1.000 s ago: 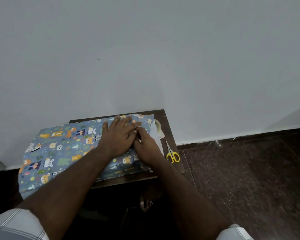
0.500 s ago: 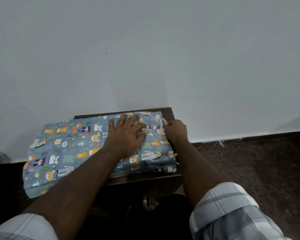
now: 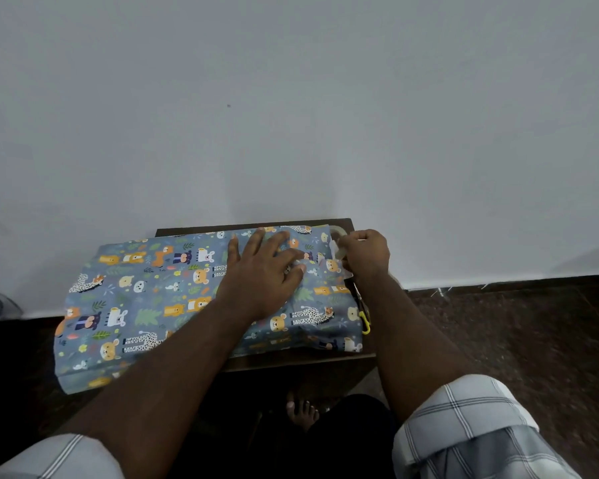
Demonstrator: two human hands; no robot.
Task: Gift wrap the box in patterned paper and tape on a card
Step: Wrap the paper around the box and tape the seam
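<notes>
My left hand (image 3: 263,271) is lying flat on top of the wrapped box (image 3: 201,292), fingers straight and spread, pressing the patterned paper (image 3: 125,305) down near its right end. The paper is blue-grey with little cartoon animals and leaves, and it is covering the box completely; none of the box itself is showing. The bundle is sitting on a small dark wooden surface (image 3: 343,359) pushed against the white wall (image 3: 291,98), and the left end of the paper is hanging out past that surface, over the dark floor (image 3: 516,340).

My right hand (image 3: 365,252) is up at the far right corner of the bundle, just beside the paper's edge, and its grip is narrow: fingers curled in, pinching a roll of clear tape (image 3: 338,242). Part of the pale ring is peeking out to the left of my knuckles. Whether a strip is being pulled off, I cannot tell.

Along the right edge of the surface, partly tucked under my right forearm, the scissors (image 3: 364,319) are lying with their yellow handles pointing towards me.

Both my forearms are reaching in from below, with checked sleeves (image 3: 464,426) rolled up. Under the surface, a bare foot (image 3: 303,411) is showing on the floor.
</notes>
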